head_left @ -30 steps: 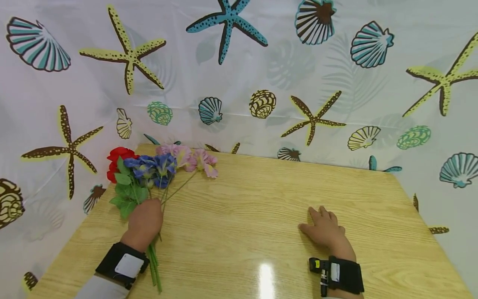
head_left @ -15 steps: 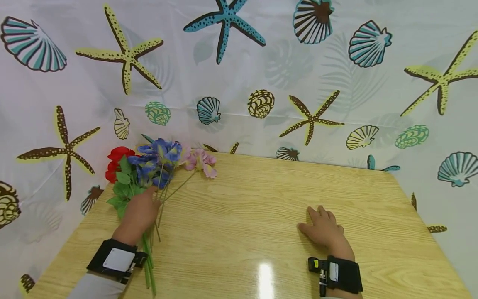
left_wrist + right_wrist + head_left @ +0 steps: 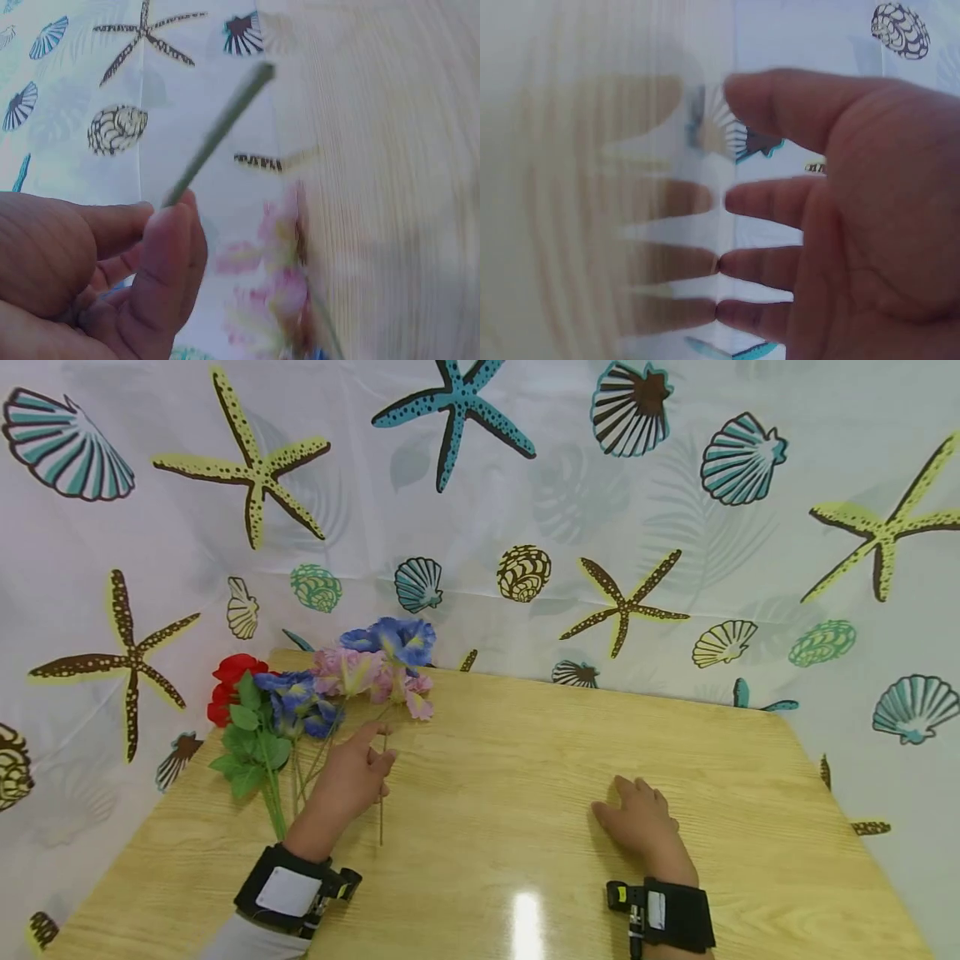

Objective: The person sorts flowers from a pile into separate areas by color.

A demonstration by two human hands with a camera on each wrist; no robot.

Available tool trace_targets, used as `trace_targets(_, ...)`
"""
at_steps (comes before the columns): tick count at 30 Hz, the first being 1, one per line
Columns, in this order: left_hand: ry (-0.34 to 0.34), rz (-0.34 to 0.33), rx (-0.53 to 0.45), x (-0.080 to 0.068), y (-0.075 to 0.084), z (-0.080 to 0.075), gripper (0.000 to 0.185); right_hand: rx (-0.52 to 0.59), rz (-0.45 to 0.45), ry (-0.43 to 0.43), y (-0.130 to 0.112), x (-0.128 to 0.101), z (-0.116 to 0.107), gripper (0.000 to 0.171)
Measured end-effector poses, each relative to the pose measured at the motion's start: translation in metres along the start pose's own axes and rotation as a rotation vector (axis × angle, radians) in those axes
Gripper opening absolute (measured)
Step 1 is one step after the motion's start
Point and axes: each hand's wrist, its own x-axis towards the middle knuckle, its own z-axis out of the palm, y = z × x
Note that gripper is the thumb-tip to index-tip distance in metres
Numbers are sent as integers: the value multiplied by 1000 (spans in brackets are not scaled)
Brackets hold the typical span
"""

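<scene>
My left hand (image 3: pixel 372 753) pinches the thin green stem (image 3: pixel 381 814) of a single blue flower (image 3: pixel 399 640), which stands raised above the bunch. In the left wrist view the stem (image 3: pixel 217 135) sticks up from between my thumb and fingers (image 3: pixel 169 255). The other artificial flowers lie on the wooden table (image 3: pixel 525 752) just to the left: a red one (image 3: pixel 228 687), blue ones (image 3: pixel 296 703), pink ones (image 3: pixel 348 670) and green leaves (image 3: pixel 251 747). My right hand (image 3: pixel 633 802) rests flat on the table at the right, its fingers (image 3: pixel 772 202) straight and holding nothing.
A white curtain (image 3: pixel 525 485) printed with starfish and shells hangs round the back and both sides of the table. The table's far edge runs close behind the flowers. A bright glare spot (image 3: pixel 525 918) lies on the near table surface.
My left hand has let go of the whole bunch, moved right and lifted one blue flower by its stem. The rest of the bunch stays on the table. My right hand has barely moved.
</scene>
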Motion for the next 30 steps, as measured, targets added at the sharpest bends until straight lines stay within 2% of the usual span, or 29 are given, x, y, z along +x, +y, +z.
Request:
trace_targets(6, -4, 89, -115, 2, 19, 39, 32, 270, -51, 198, -31, 0, 3, 58)
trace_targets(10, -25, 135, -171, 2, 31, 57, 26, 437, -101, 289, -54, -5, 1, 48)
trace_targets(16, -70, 183, -215, 0, 45, 74, 21, 645, -191, 355, -79, -10, 1, 35)
trace_targets(20, -99, 231, -175, -3, 50, 81, 17, 794, -222, 330, -91, -12, 6, 31)
trace_targets(24, -109, 255, -143, -5, 53, 86, 12, 829, -253, 329, -101, -12, 14, 30)
trace_targets(30, -125, 291, -164, -6, 54, 93, 10, 812, -315, 371, -116, -15, 22, 30)
